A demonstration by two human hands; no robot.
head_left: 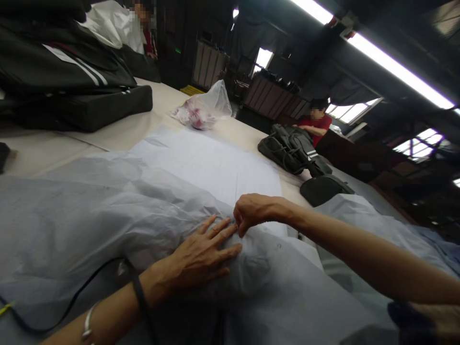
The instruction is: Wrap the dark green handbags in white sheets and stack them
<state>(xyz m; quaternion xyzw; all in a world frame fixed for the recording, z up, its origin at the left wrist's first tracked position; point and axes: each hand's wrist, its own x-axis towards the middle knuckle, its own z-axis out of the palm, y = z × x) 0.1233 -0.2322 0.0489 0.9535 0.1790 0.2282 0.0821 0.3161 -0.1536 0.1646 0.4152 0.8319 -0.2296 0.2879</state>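
Note:
A large pale grey sheet of thin fabric (89,215) lies crumpled over the table in front of me. My left hand (201,254) rests flat on it with fingers stretched out, pressing it down. My right hand (251,211) is just beyond the left fingertips, fingers curled in a pinch on a fold of the same fabric. A bracelet and a dark band sit on my left wrist. A black cable (72,299) runs across the fabric near my left forearm.
Folded black garments with white stripes (72,81) are stacked at the back left. A clear plastic bag (204,108) lies mid-table. Dark bags (294,148) sit at the right edge, with a person in red (318,122) behind. Another person stands at the far left back.

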